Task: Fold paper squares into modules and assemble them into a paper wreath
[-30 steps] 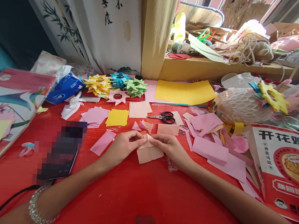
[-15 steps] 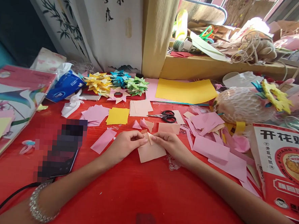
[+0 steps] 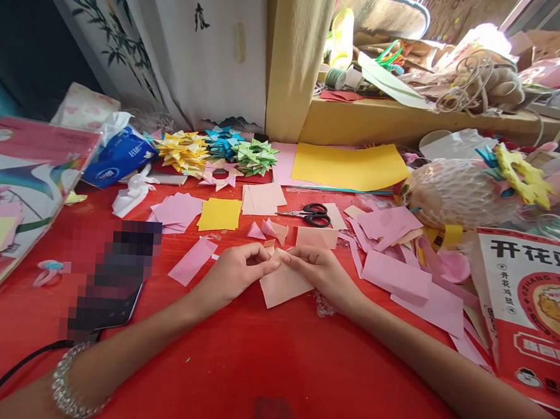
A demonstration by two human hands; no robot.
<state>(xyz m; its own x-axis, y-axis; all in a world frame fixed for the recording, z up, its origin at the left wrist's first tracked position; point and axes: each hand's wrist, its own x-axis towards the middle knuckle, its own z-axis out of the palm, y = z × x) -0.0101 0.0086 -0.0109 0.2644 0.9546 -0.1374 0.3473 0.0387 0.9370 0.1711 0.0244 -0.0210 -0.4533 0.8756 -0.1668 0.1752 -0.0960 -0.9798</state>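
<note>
A small peach sheet of paper is pinched between both hands over the red table, with folds at its far edge. My left hand grips the sheet's upper left corner with thumb and forefinger. On the upper right, my right hand is closed on the same sheet, its thumb near the left one. The fingers cover part of the folded edge. Just beyond the hands lie small folded pink pieces and a peach paper strip. Scissors with black handles rest behind them.
Yellow squares and pink squares lie at the left, near a phone with a cable. Pink paper scraps spread out at the right beside a red and white snack bag. Folded paper stars stand at the back.
Both hands stay pinched on the peach sheet, and its near edge has tilted slightly. The whole view has shifted a little.
</note>
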